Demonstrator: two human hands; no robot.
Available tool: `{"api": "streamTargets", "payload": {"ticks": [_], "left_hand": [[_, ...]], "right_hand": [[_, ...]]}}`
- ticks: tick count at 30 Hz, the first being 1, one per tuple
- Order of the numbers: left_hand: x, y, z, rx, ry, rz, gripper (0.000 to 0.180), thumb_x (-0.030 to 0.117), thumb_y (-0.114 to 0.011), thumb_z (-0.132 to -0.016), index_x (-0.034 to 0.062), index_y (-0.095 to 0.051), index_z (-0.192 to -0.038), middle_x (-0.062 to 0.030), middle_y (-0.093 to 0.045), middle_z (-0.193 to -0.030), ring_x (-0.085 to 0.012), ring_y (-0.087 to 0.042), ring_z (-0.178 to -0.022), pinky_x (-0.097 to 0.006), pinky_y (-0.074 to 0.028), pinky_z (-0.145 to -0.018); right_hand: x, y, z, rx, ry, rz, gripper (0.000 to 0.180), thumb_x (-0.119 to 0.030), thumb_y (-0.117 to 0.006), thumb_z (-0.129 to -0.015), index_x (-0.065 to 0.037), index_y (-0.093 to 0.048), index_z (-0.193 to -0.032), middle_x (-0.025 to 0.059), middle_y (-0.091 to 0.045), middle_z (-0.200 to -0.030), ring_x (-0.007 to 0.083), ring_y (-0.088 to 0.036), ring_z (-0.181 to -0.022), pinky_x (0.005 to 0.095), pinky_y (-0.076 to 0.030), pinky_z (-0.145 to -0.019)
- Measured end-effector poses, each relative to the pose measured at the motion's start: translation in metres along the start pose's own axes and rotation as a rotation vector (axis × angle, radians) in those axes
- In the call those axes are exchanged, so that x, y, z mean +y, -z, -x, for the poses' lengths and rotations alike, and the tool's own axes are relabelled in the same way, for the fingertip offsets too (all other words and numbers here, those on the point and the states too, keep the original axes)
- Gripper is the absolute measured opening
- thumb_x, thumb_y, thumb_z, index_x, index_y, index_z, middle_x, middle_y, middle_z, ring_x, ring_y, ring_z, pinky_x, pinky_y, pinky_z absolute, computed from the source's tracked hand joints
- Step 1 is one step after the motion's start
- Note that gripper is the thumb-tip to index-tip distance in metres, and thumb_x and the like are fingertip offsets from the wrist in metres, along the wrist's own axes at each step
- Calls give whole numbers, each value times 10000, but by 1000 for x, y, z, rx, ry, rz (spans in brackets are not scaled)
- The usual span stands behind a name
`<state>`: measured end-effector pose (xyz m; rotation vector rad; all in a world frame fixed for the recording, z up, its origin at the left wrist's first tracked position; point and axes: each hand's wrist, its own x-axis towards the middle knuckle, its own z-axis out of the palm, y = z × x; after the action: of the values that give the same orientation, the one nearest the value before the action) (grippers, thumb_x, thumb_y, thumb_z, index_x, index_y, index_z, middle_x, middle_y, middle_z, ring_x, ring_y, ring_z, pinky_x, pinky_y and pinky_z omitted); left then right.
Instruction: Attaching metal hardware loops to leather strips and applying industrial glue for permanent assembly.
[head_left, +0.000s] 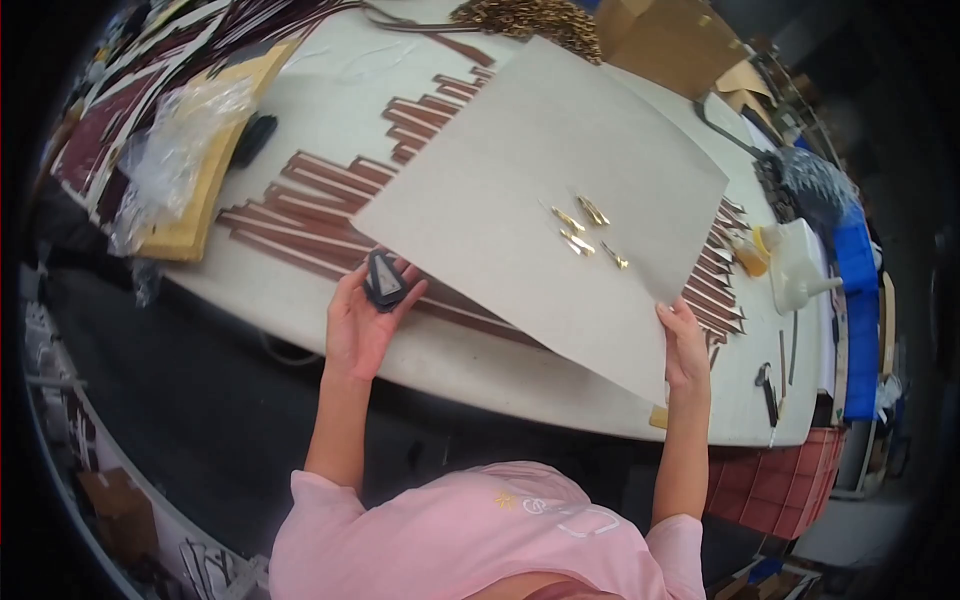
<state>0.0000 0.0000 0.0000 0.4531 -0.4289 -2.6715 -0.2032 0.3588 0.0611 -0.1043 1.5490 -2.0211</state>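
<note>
A large pale grey sheet (pixel 540 150) slants over the table. My right hand (pixel 684 345) pinches its lower right edge, thumb on top. Several gold-coloured metal pieces (pixel 592 210) lie loose on the sheet; their exact kind is too small to tell. My left hand (pixel 362 325) is by the sheet's left corner, palm turned up, with a small black wedge-shaped piece (pixel 384 281) held in the fingers. That piece has a grey face with a dark rim. Beneath the sheet, rows of brown strips (pixel 330 175) stick out on both sides, their middles hidden.
The strips rest on a white table (pixel 480 372). A pile of gold-coloured pieces (pixel 530 22) and a cardboard box (pixel 670 45) stand at the back. Plastic wrap (pixel 190 140) covers a yellow board at left. At right are a white bottle (pixel 800 265), pliers (pixel 768 395) and a red crate (pixel 780 485).
</note>
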Motion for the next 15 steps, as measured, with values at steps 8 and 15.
{"api": "streamTargets", "payload": {"ticks": [8,15], "left_hand": [[13,10,81,163,-207,-157,495,54,-459,-927,-63,-364,-1399,-260,-445,-1381,-382,-455,-1319,-481,-415,-1116],[11,-14,126,266,-474,-205,490,81,-404,-959,-83,-335,-1416,-280,-419,-1405,-378,-428,-1340,-489,-375,-1145]], "right_hand": [[70,-107,-68,-44,-170,-25,350,-43,-494,-975,-73,-486,-1324,63,-606,-1199,161,-624,-1041,356,-555,-900],[84,-122,-47,-133,-241,59,350,-85,-472,-992,-106,-468,-1341,54,-594,-1222,153,-603,-1054,368,-547,-836]]}}
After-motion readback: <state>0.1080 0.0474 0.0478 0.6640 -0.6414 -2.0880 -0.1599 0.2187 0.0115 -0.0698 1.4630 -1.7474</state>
